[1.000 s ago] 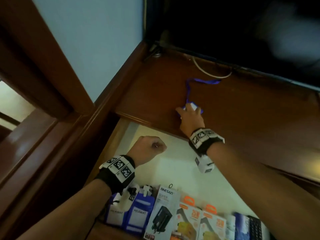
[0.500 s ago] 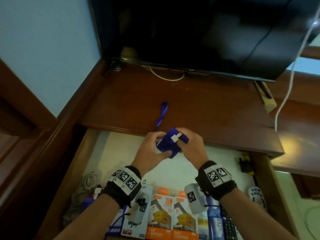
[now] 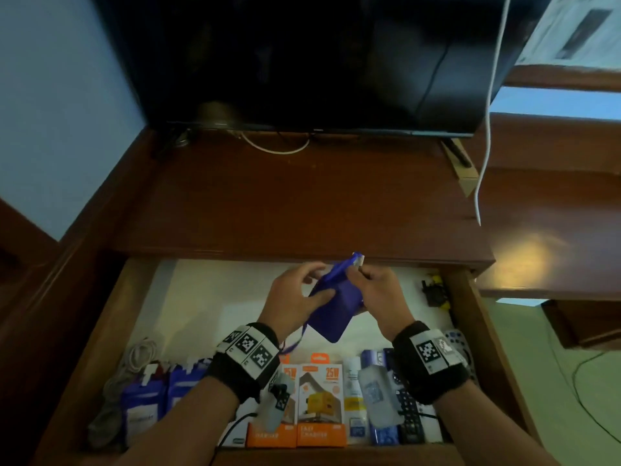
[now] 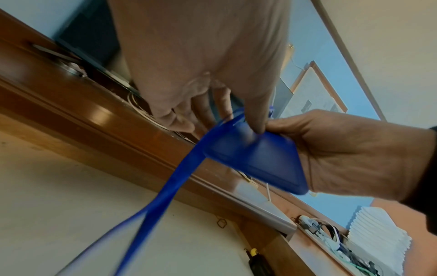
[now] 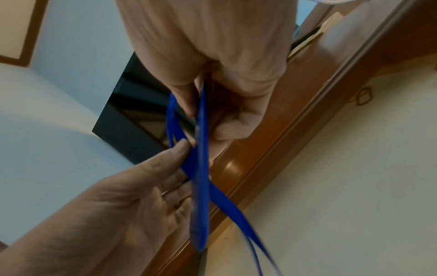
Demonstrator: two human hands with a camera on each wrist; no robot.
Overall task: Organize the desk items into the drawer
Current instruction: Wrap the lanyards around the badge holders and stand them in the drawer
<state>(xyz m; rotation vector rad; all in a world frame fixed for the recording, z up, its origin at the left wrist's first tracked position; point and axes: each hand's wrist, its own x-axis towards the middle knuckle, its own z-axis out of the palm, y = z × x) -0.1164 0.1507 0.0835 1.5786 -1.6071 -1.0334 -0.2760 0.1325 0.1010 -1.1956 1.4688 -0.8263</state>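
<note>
Held above the open drawer (image 3: pixel 467 331), just in front of the desk (image 3: pixel 302 203) edge: a blue card holder (image 3: pixel 331 312) with a blue lanyard (image 4: pixel 170 188) attached. Left hand (image 3: pixel 295 294) grasping the blue card holder, thumb lying across its near face and fingers curled behind it. Right hand (image 3: pixel 379 290) pinching the top of the blue card holder near a small white clip (image 3: pixel 359 260), fingers curled around the upper edge. Blue card holder tilting, top toward the desk edge, lower corner pointing down into the drawer without touching its pale lining. Lanyard hanging as a loop below the blue card holder toward the left wristband.

Inside the drawer, along its near wall: a row of boxed chargers, orange-and-white charger boxes (image 3: pixel 321 405) in the middle, blue packets (image 3: pixel 144 408) to the left of them, a black remote control (image 3: pixel 408 415) to the right. A coiled white cable (image 3: pixel 139 356) lying at the drawer's left side beside the blue packets. A small black-and-yellow object (image 3: pixel 435 290) lying at the drawer's far right corner; identity unclear.

Behind the drawer, on the desk: a black television (image 3: pixel 302 62) standing at the rear, a white cord (image 3: pixel 279 148) curling beneath it. A second white cable (image 3: pixel 487 129) hanging down at the right of the television.
</note>
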